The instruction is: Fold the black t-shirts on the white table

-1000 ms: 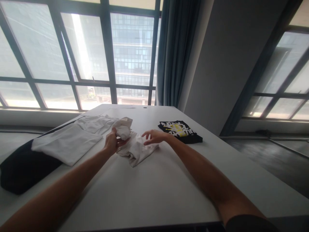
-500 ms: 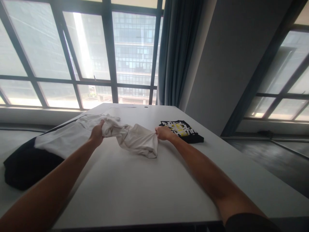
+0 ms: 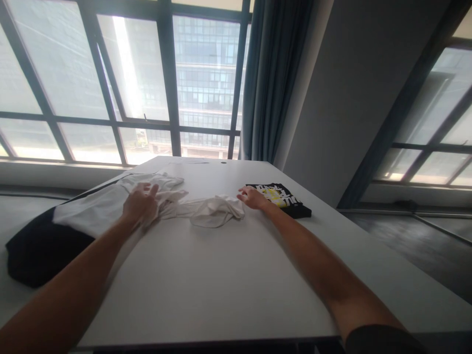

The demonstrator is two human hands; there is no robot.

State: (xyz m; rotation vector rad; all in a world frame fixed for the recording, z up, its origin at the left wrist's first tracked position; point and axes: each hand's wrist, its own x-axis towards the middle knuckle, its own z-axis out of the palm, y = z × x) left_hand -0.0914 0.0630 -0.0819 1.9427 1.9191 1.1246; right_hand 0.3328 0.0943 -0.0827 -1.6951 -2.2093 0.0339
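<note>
A crumpled white garment (image 3: 217, 210) lies across the middle of the table. My left hand (image 3: 140, 204) is at its left end with fingers apart, not gripping it; whether the palm touches the cloth I cannot tell. Just beyond the garment's right end is my right hand (image 3: 252, 196), its fingers loosely spread and nothing in them. Behind that hand a folded black shirt (image 3: 297, 211) with white and yellow print rests on the table. To the left, another white garment (image 3: 88, 209) is spread partly over a black cloth (image 3: 40, 248).
The white table (image 3: 206, 295) runs away from me towards the windows (image 3: 206, 73). A dark curtain (image 3: 269, 83) hangs past its far right corner, beside a grey pillar (image 3: 350, 98). A small dark round spot (image 3: 223, 162) marks the far tabletop.
Both hands have let go of the white garment, which has dropped flat onto the table. The left hand has shifted slightly left and towards me.
</note>
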